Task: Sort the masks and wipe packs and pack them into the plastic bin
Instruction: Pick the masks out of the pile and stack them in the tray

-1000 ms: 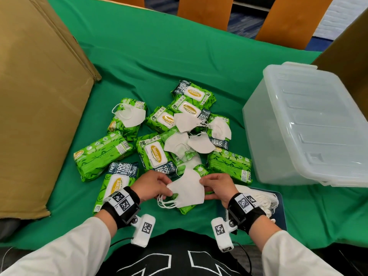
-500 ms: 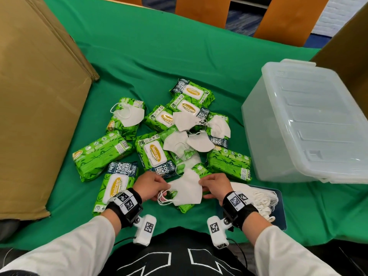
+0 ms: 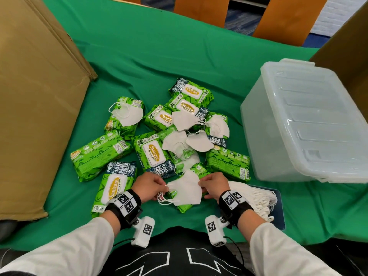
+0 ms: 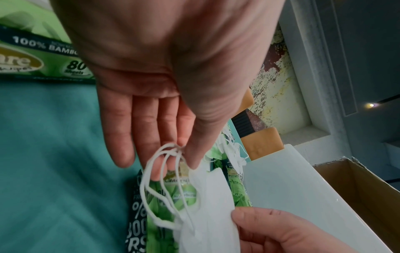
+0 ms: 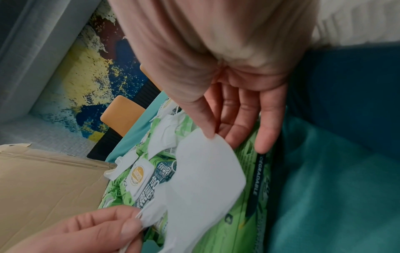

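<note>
white mask [image 3: 186, 189] being pinched at both ends by left hand [image 3: 149, 187] and right hand [image 3: 214, 185] | sorting early: mask stack [image 3: 256, 196] being built | wipe packs [image 3: 153, 154] lying unsorted | plastic bin [image 3: 304, 124] lidded, nothing packed

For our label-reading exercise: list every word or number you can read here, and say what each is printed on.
"Sanicare": white flap of the green plastic wipe pack in the pile's middle.
"100 BAMBOO FIBER", partly hidden: dark band of the green wipe pack by the left wrist.
"80": corner of the upper green wipe pack.
"100% BAMBO", "80 sheets": pack in the left wrist view.
Fine print: unreadable.
</note>
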{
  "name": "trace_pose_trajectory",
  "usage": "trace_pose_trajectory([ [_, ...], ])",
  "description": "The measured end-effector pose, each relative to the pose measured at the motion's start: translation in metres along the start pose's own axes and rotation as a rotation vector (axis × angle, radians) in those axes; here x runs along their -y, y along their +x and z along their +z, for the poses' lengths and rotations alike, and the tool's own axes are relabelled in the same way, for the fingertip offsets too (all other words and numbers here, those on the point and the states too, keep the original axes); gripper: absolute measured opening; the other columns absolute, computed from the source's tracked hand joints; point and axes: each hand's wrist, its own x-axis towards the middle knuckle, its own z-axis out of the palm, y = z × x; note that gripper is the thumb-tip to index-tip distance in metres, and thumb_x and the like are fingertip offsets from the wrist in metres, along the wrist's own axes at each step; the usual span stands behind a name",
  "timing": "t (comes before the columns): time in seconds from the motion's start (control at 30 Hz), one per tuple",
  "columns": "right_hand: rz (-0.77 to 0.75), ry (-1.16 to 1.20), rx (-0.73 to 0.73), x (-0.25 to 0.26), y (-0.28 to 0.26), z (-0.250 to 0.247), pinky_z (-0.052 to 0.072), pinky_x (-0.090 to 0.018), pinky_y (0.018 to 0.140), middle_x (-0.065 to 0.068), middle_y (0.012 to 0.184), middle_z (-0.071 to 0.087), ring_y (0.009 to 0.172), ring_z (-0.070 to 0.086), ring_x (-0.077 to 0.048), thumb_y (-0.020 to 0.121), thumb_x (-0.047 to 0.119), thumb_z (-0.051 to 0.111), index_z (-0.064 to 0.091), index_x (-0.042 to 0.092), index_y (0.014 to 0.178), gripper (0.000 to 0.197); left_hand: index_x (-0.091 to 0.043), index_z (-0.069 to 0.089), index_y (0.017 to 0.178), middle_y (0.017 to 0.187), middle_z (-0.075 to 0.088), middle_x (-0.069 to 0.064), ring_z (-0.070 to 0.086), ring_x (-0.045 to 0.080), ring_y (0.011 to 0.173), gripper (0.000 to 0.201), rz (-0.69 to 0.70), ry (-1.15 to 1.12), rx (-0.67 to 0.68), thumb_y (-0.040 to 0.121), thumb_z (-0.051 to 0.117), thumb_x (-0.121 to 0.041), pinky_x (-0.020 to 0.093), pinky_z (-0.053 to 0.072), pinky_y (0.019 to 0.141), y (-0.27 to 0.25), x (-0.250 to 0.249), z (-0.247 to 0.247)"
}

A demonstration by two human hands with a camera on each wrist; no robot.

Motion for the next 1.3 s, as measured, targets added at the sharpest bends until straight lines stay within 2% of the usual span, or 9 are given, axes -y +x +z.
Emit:
trace_pose_trajectory([
  [0.23, 0.004, -0.015, 0.035, 0.001, 0.000, -0.001, 0.055, -0.029, 0.049, -0.009, 0.076, 0.074, 0.062, 0.070, -0.016, 0.085, 0.012, 0.079, 0.070, 0.012, 0.079, 0.011, -0.015, 0.073, 0.088, 0.075, 0.075, 0.004, 0.074, 0.020, 0.073, 0.025, -0.021, 0.049, 0.026, 0.069, 0.089, -0.007, 0.028, 0.059, 0.056, 0.004, 0.001, 0.002],
  [0.4, -0.012, -0.039, 0.006, -0.002, 0.001, 0.001, 0.057, -0.030, 0.051, -0.010, 0.076, 0.074, 0.062, 0.069, -0.018, 0.086, 0.012, 0.078, 0.070, 0.012, 0.078, 0.011, -0.012, 0.075, 0.081, 0.075, 0.077, 0.006, 0.076, 0.025, 0.071, 0.012, 0.017, 0.065, -0.011, 0.076, 0.085, -0.012, 0.038, 0.064, 0.060, 0.006, 0.004, 0.002],
  [0.7, -0.018, -0.059, -0.011, -0.002, 0.002, 0.002, 0.060, -0.032, 0.053, -0.015, 0.084, 0.076, 0.068, 0.072, -0.022, 0.086, 0.011, 0.077, 0.070, 0.011, 0.078, 0.010, -0.012, 0.073, 0.076, 0.068, 0.075, 0.004, 0.075, 0.028, 0.070, 0.014, 0.043, 0.064, -0.011, 0.078, 0.085, -0.017, 0.043, 0.064, 0.060, 0.004, 0.004, 0.000],
  [0.93, -0.004, -0.047, -0.008, -0.002, 0.003, 0.003, 0.057, -0.030, 0.052, -0.011, 0.080, 0.075, 0.064, 0.070, -0.019, 0.088, 0.014, 0.075, 0.070, 0.012, 0.079, 0.011, -0.011, 0.071, 0.076, 0.062, 0.071, 0.000, 0.070, 0.018, 0.058, 0.018, 0.035, 0.069, -0.011, 0.082, 0.084, -0.023, 0.040, 0.063, 0.057, 0.003, 0.003, -0.001],
  [1.0, -0.002, -0.039, 0.002, -0.002, 0.005, 0.002, 0.061, -0.035, 0.057, -0.013, 0.082, 0.075, 0.067, 0.072, -0.021, 0.088, 0.015, 0.075, 0.071, 0.010, 0.081, 0.009, -0.009, 0.072, 0.078, 0.062, 0.071, 0.001, 0.070, 0.018, 0.057, 0.021, 0.039, 0.089, 0.005, 0.083, 0.083, -0.026, 0.039, 0.063, 0.057, 0.004, 0.003, -0.002],
  [1.1, 0.013, -0.025, 0.041, 0.000, 0.002, -0.001, 0.064, -0.040, 0.065, -0.012, 0.086, 0.076, 0.073, 0.073, -0.022, 0.087, 0.019, 0.076, 0.071, 0.009, 0.089, 0.011, -0.012, 0.074, 0.081, 0.067, 0.075, 0.001, 0.072, 0.017, 0.058, 0.025, 0.062, 0.150, 0.008, 0.085, 0.081, -0.036, 0.029, 0.057, 0.052, 0.005, -0.002, -0.010],
  [1.2, -0.047, -0.058, 0.009, 0.011, -0.001, -0.007, 0.055, -0.033, 0.057, -0.006, 0.090, 0.070, 0.072, 0.067, -0.019, 0.087, 0.024, 0.076, 0.067, 0.012, 0.101, 0.021, -0.022, 0.073, 0.079, 0.068, 0.074, -0.005, 0.071, 0.011, 0.057, 0.023, 0.119, 0.233, -0.084, 0.086, 0.077, -0.044, 0.029, 0.058, 0.064, 0.014, -0.015, -0.028],
  [1.27, -0.161, -0.155, -0.077, 0.024, 0.002, -0.014, 0.050, -0.029, 0.062, -0.001, 0.089, 0.066, 0.072, 0.062, -0.016, 0.086, 0.025, 0.077, 0.065, 0.015, 0.103, 0.023, -0.026, 0.072, 0.079, 0.070, 0.073, -0.008, 0.071, 0.010, 0.062, 0.021, 0.183, 0.280, -0.186, 0.086, 0.075, -0.046, 0.032, 0.060, 0.074, 0.027, -0.028, -0.042],
  [1.3, -0.193, -0.159, -0.097, 0.033, 0.004, -0.017, 0.054, -0.033, 0.065, -0.001, 0.089, 0.068, 0.072, 0.063, -0.017, 0.087, 0.025, 0.076, 0.066, 0.015, 0.102, 0.021, -0.027, 0.071, 0.080, 0.073, 0.073, -0.009, 0.071, 0.011, 0.067, 0.019, 0.212, 0.283, -0.224, 0.086, 0.075, -0.044, 0.034, 0.060, 0.076, 0.036, -0.036, -0.047],
])
